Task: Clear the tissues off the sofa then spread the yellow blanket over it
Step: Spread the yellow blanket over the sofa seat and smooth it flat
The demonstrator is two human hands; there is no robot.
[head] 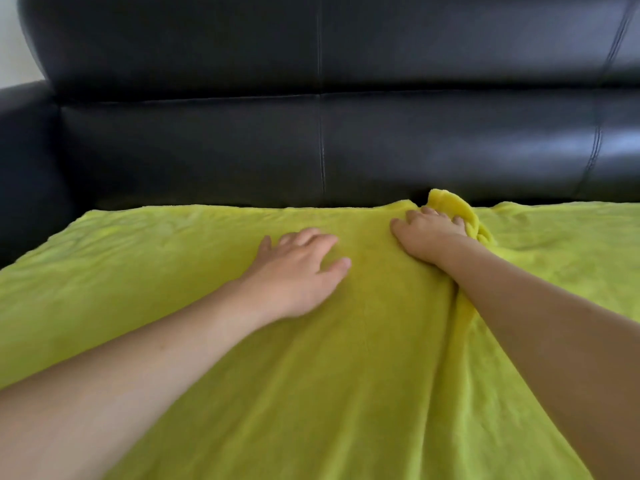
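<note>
blanket (311,375) fold under right grip (427,233)

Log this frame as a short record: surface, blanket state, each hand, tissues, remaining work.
surface: black leather sofa, backrest bare
blanket: yellow blanket covers the seat, mostly flat
fold: bunched ridge at the back edge, right of centre
left hand: left hand open, palm down, flat on the blanket
right hand: right hand pressed against the bunched ridge, fingers curled into the fabric
tissues: none visible
remaining: likely smoothing out the ridge at the back edge
</note>
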